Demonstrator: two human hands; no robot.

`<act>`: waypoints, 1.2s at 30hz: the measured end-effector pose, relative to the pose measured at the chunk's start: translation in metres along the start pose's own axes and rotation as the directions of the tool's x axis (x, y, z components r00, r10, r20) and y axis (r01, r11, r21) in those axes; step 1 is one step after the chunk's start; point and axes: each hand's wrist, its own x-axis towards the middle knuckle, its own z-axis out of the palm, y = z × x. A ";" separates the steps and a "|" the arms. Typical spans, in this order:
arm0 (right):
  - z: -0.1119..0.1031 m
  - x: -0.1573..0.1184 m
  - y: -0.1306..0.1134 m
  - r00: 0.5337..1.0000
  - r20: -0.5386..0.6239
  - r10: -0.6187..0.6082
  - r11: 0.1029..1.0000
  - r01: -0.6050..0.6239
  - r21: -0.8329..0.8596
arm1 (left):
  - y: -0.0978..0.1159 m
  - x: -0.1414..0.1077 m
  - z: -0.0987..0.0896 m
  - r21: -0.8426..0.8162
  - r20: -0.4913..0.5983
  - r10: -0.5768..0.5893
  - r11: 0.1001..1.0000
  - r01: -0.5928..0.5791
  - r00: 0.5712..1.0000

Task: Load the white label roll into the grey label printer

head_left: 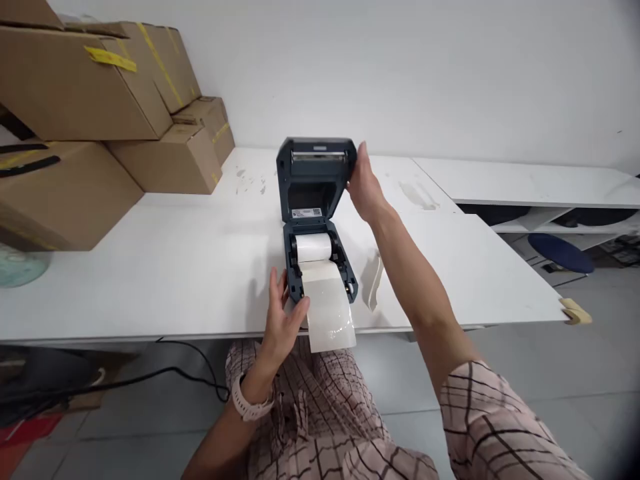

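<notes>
A dark grey label printer [291, 267] sits near the front edge of the white table with its lid [284, 190] raised. Inside lies a white roll of labels [313, 247]. From it a strip of label paper [327, 307] runs over the printer's front and hangs past the table edge. My right hand [366, 187] grips the lid's upper right edge, some fingers hidden behind it. At the printer's front left corner, my left hand [284, 320] holds the base, its thumb beside the strip and its fingers along the side.
Cardboard boxes [175, 160] are stacked on the left of the table [200, 267]. A curled paper scrap [375, 283] lies right of the printer. Black cables [175, 370] hang below the table. A dark blue stool [560, 253] stands at the right.
</notes>
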 end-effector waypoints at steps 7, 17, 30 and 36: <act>0.023 -0.162 0.015 0.995 -0.074 -0.060 0.982 0.046 -0.186 | 0.015 0.023 -0.011 -0.130 -0.108 0.072 0.988 -0.086 0.992; 0.038 -0.216 0.051 0.936 -0.014 0.352 0.936 -0.352 -0.007 | 0.011 0.035 -0.010 -0.043 0.114 -0.077 0.996 0.082 0.991; 0.047 -0.228 0.059 0.913 -0.110 0.393 0.918 -0.381 0.110 | 0.013 0.034 -0.009 -0.052 0.042 -0.019 0.998 0.021 0.999; 0.047 -0.226 0.062 0.915 -0.076 0.396 0.917 -0.388 0.095 | -0.001 -0.008 0.007 0.160 -0.367 0.206 0.975 -0.156 0.907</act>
